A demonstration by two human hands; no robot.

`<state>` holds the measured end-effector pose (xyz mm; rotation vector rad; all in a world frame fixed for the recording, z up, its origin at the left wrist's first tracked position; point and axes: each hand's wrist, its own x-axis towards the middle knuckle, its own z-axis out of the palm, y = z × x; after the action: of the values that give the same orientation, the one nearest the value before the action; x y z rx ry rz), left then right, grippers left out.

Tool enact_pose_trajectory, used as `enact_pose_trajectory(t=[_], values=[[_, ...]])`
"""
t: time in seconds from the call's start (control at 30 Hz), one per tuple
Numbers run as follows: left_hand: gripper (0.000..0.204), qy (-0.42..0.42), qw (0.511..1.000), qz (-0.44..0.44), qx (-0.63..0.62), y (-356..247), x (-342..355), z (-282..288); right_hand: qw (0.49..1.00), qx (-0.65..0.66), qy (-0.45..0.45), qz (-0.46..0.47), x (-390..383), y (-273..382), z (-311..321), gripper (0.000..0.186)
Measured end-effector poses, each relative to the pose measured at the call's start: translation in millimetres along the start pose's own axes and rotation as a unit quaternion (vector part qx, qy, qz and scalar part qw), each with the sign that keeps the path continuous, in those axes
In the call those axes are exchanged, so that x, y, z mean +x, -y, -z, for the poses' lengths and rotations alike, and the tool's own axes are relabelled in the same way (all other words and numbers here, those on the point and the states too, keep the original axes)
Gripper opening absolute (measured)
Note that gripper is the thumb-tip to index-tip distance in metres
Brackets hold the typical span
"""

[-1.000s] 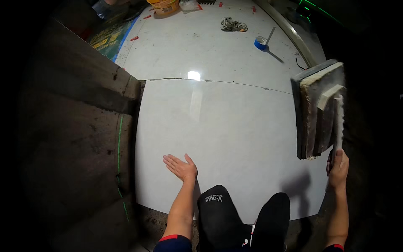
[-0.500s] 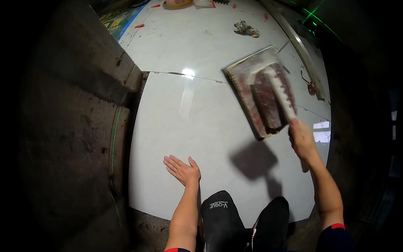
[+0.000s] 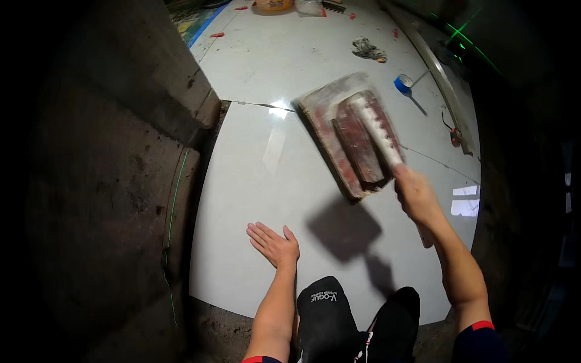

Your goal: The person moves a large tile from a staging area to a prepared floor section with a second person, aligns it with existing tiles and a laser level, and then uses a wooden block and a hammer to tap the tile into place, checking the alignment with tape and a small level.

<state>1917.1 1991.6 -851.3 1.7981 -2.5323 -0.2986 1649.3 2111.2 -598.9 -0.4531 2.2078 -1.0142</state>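
A large, glossy pale floor tile (image 3: 236, 175) lies in front of my knees. My left hand (image 3: 275, 245) rests flat on its near left part, fingers stretched out and thumb apart. My right hand (image 3: 417, 193) is closed round the pale handle of a tile tamper (image 3: 348, 142), a broad, worn reddish board with a frayed edge. The tamper hangs tilted above the tile, apart from it, and casts a dark shadow just below. Motion blurs it slightly, and its underside is hidden.
A dirty concrete wall (image 3: 121, 169) with a green laser line borders the left. Beyond the joint lie a crumpled cloth (image 3: 367, 49), a blue tape roll (image 3: 403, 83), a long metal straightedge (image 3: 442, 81) and a small red-and-black tool (image 3: 454, 135). An orange bucket (image 3: 272, 6) stands far off.
My right hand has carried the tamper to the left over the tile, uncovering the blue tape roll. My left hand stays flat on the tile. The view has shifted slightly.
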Motion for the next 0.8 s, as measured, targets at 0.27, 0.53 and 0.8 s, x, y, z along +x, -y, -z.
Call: enact_pose_trajectory(t=[0.27, 0.53, 0.8], values=[[0.084, 0.019, 0.999, -0.024, -0.027, -22, -1, 4, 0.951, -0.299, -0.068, -0.034, 53, -137, -92, 0.069], [0.085, 0.005, 1.0, -0.004, -0.022, -4, 0, 0, 0.994, -0.018, -0.04, 0.099, 12, 3, -26, 0.056], [0.084, 0.019, 0.999, -0.005, -0.035, -4, 0, 2, 0.967, -0.241, -0.012, -0.085, 68, -84, -143, 0.077]])
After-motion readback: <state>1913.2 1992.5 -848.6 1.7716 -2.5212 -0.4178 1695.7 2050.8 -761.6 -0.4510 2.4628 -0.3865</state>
